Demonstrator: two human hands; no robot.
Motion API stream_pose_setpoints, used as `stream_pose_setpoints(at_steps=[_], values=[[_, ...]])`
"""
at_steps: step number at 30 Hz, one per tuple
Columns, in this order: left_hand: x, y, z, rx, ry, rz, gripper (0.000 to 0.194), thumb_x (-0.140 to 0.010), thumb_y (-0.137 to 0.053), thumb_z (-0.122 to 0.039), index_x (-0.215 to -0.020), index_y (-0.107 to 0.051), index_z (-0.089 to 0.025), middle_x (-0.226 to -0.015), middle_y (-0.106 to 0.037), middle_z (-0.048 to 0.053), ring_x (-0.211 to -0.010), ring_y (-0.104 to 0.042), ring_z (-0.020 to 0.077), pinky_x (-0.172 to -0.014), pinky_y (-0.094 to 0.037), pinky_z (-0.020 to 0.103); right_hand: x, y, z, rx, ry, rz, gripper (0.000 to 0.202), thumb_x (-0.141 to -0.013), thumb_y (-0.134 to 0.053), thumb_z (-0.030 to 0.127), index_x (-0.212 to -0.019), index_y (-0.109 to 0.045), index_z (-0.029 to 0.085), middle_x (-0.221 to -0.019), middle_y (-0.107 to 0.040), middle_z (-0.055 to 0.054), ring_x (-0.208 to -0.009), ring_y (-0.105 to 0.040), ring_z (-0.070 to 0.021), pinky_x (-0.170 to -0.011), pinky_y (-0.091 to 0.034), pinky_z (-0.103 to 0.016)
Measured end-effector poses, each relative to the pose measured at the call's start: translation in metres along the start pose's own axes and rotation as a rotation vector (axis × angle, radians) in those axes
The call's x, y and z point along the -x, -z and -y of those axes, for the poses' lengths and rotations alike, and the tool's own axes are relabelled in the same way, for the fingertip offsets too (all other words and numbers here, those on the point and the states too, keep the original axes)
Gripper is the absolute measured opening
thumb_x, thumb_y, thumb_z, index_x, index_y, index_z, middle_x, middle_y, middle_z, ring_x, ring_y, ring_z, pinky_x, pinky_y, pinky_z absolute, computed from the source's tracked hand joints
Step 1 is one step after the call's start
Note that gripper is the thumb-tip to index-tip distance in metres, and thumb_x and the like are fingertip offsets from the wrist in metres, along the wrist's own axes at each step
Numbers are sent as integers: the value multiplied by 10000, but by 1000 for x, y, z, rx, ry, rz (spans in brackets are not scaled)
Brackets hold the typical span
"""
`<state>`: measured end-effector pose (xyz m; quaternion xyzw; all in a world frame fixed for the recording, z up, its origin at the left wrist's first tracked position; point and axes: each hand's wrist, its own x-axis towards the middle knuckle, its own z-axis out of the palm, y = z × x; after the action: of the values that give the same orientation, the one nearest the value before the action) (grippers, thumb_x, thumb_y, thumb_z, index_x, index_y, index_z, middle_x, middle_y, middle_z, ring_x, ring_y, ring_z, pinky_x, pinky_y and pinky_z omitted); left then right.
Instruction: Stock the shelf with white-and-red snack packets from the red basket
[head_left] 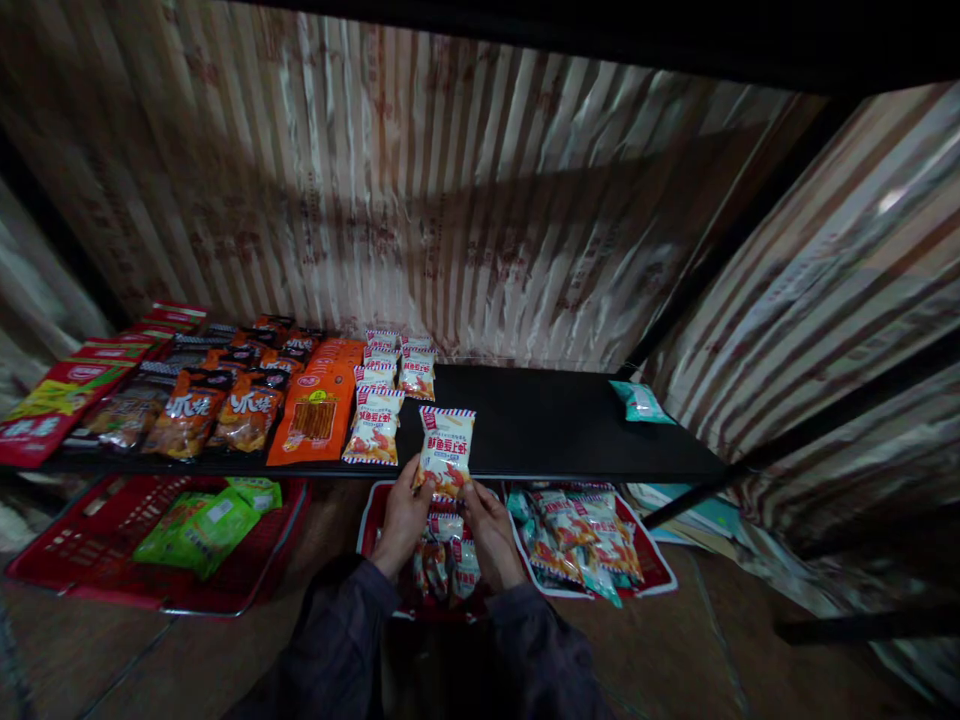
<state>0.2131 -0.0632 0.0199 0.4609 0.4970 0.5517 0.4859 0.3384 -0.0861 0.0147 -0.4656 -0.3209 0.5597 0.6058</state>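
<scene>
Between my two hands, at the front edge of the black shelf (525,425), is a white snack bag (447,445) with red print and a striped top edge. My left hand (406,515) pinches its lower left corner, and my right hand (491,530) grips its lower right corner. Just left of it, matching snack bags (374,425) stand in two columns on the shelf. Under my hands, a red basket (369,520) with a white rim holds several more small bags, partly hidden by my hands.
Orange bags (315,405), black-and-orange bags (187,410) and red bags (71,395) line the shelf's left side. A teal bag (642,402) lies far right. A red basket (82,540) with green bags and another basket (664,575) full of snacks sit below. A dark bar overhangs above.
</scene>
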Motion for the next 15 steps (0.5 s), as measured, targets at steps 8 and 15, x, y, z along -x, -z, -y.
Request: stream_pose_setpoints(at_steps=[8, 15], values=[[-33, -12, -1, -235, -71, -75, 420, -773, -516, -169, -1190, -542, -137, -1175, -618, 110, -1060, -577, 198, -955, -422, 339, -49, 5, 0, 234, 80, -72, 515, -620, -684, 551, -952, -719, 160, -906, -727, -67, -830, -639, -230, -725, -493, -329], [-61, -25, 1, -537, -204, -164, 503, -804, -434, -156, -1302, -433, -80, -1244, -544, 165, -1206, -473, 222, -1030, -364, 353, -91, -4, 8, 370, 115, -129, 524, -612, -645, 548, -917, -732, 131, -799, -719, -51, -679, -594, -178, -574, -436, -254]])
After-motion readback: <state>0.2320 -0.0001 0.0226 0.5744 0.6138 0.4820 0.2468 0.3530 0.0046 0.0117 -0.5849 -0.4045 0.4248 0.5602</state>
